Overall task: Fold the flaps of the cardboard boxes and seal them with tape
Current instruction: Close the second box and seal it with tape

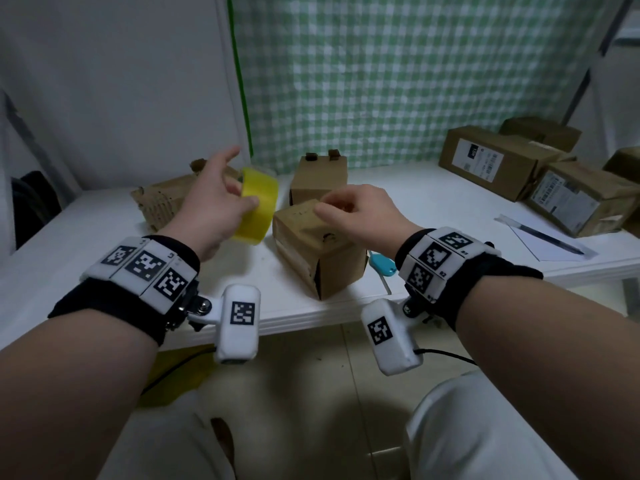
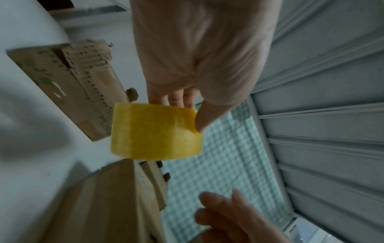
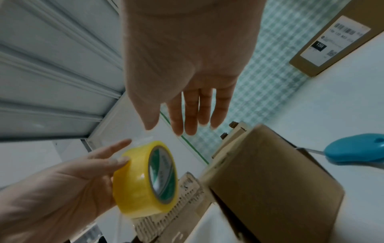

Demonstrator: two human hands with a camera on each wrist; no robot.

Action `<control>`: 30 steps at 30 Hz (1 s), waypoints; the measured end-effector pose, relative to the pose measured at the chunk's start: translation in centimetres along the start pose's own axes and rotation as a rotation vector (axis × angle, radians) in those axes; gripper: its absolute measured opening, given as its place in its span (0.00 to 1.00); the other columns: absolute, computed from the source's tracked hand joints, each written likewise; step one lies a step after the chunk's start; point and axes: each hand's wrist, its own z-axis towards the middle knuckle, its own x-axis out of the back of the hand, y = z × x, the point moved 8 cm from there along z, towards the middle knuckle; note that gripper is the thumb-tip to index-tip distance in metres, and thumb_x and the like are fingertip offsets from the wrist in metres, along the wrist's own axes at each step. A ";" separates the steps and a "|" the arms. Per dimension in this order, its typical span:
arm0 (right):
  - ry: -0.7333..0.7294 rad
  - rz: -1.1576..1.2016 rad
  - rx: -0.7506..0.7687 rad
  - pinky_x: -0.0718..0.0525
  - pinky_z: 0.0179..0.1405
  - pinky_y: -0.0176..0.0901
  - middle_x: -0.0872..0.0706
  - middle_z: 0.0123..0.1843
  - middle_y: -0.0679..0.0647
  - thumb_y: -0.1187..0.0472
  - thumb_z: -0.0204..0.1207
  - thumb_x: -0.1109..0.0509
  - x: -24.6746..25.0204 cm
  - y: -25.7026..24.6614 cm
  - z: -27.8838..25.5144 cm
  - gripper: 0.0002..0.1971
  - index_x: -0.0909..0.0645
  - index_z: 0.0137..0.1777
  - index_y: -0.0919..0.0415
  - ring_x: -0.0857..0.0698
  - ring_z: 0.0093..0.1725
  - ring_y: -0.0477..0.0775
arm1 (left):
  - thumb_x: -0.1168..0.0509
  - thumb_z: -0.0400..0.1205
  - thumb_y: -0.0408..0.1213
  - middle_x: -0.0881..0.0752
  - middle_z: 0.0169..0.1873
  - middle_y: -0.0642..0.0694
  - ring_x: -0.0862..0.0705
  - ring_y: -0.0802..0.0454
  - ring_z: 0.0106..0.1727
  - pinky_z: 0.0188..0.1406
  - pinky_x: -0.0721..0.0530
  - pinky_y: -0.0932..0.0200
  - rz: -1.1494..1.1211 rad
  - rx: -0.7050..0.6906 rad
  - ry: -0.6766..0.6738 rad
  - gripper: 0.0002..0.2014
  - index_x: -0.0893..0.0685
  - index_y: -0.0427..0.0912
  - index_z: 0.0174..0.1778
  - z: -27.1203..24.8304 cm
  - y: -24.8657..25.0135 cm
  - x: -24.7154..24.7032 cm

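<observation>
My left hand holds a yellow tape roll in the air above the table, thumb on its outer band and fingers behind it. The left wrist view shows the tape roll pinched at its edge; in the right wrist view the tape roll shows a green core. My right hand hovers just over the top of a small closed cardboard box, near the roll, holding nothing; its fingers hang loosely straight. A second small box stands behind the first, with two tabs sticking up.
Crumpled corrugated cardboard lies at the left rear. A blue utility knife rests right of the near box. Several labelled boxes stand at the back right, with a pen on paper before them. The table's front edge is close.
</observation>
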 end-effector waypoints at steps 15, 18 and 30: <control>0.246 0.457 -0.340 0.26 0.53 0.44 0.22 0.52 0.52 0.51 0.84 0.40 5.4 1.9 -2.7 0.13 0.20 0.58 0.59 0.24 0.51 0.52 | 0.37 0.82 0.29 0.21 0.60 0.45 0.21 0.52 0.54 0.47 0.20 0.59 0.125 0.058 -0.235 0.20 0.23 0.46 0.70 -0.2 1.5 -5.8; 0.288 0.389 -0.386 0.23 0.58 0.54 0.19 0.58 0.65 0.53 0.84 0.41 6.2 3.2 -3.3 0.21 0.22 0.63 0.71 0.22 0.51 0.60 | 0.33 0.76 0.23 0.25 0.65 0.49 0.21 0.45 0.62 0.50 0.21 0.53 0.327 0.102 -0.351 0.29 0.24 0.50 0.72 0.2 -0.9 -7.1; 0.256 0.415 -0.442 0.29 0.50 0.42 0.24 0.42 0.49 0.53 0.85 0.43 4.7 6.5 -3.3 0.12 0.23 0.52 0.60 0.26 0.48 0.52 | 0.32 0.76 0.34 0.41 0.76 0.36 0.37 0.38 0.74 0.70 0.33 0.50 0.686 0.105 -0.501 0.39 0.40 0.60 0.80 1.7 -4.8 -9.8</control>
